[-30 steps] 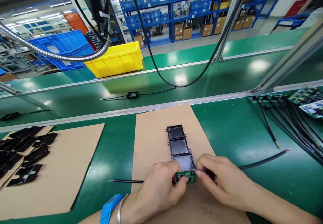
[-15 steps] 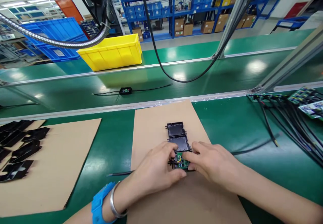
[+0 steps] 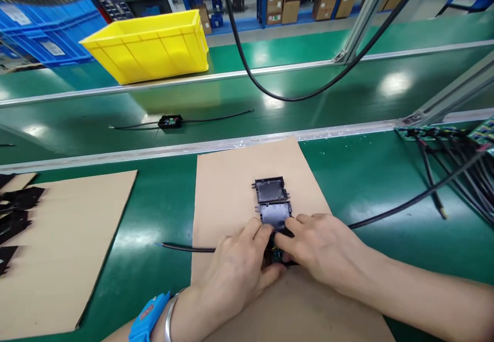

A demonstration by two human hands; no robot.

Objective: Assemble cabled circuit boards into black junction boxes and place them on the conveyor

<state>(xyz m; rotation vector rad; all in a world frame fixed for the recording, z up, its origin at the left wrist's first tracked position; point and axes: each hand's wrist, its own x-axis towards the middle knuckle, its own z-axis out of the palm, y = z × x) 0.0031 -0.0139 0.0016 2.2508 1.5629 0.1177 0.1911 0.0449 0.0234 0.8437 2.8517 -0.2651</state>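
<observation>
Both hands meet over a small circuit board on a cardboard sheet. My left hand grips the board's left side, thumb near and fingers at the far edge. Opposite it, my right hand is closed on the board's right side. Most of the board, and how it sits in any case, is hidden by my fingers. Just beyond lie black plastic case halves, opened flat. A black cable comes out on the left, and another black cable runs out past my right wrist.
Black plastic parts lie on another cardboard sheet at left. Several boards with cables are heaped at right. On the conveyor sits a cased board with leads. A yellow bin stands behind, and a black cable loop hangs ahead.
The view has tipped down and shifted slightly. My fingers have closed further over the board, covering more of it. The right cable now shows lifted and stretched toward the heap.
</observation>
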